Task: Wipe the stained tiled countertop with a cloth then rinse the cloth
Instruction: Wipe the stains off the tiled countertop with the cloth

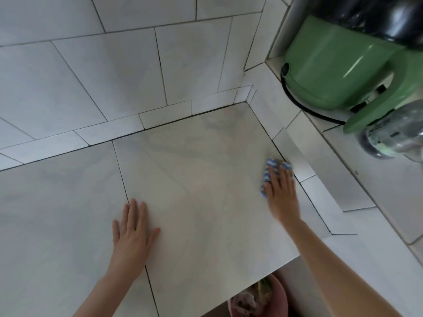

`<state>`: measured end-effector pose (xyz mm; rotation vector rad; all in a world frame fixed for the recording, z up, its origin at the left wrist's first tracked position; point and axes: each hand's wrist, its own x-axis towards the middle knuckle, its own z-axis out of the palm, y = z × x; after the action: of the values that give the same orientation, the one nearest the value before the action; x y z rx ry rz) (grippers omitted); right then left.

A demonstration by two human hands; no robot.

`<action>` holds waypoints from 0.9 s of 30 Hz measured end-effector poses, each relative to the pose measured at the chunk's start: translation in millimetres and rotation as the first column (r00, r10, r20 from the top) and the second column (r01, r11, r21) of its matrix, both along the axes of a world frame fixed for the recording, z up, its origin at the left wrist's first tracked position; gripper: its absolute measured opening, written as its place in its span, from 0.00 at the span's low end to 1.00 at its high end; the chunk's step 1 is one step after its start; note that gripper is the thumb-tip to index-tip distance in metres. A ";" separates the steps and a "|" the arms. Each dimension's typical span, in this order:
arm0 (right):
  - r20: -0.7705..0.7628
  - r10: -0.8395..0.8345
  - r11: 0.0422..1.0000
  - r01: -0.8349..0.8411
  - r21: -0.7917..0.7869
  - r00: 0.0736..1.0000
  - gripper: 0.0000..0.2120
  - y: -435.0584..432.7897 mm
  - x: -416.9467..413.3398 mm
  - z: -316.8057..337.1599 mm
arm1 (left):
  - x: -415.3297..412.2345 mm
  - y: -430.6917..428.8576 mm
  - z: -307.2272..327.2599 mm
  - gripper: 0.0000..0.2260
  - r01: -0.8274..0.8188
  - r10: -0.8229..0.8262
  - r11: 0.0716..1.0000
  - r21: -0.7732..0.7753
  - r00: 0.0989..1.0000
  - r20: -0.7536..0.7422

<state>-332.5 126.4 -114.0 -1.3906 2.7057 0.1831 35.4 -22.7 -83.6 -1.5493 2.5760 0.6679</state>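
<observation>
Now press right hand (282, 195) flat, fingers straight on cloth (267, 170) — work along countertop (206, 179) right edge; left hand (132, 227) splayed flat, bracing you.

I log the countertop (206, 179) as pale marbled tile, smooth with a dull sheen and dark grout lines. The wall tiles (114, 76) look the same. The cloth (266, 173) is soft, matt blue-and-white fabric. The green appliance (338, 65) has a glossy shell, and its bowl (389, 136) looks like shiny metal.
</observation>
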 end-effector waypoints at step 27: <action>0.077 -0.024 0.994 0.032 -0.103 0.997 0.25 78.2 69.3 14.3 | 2.7 49.4 6.2 0.40 0.065 -0.066 0.998 0.026 0.998 0.018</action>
<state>-263.3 204.5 -99.7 -1.3558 2.7063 -0.0128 38.2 26.8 -77.4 -1.4499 2.5818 0.6728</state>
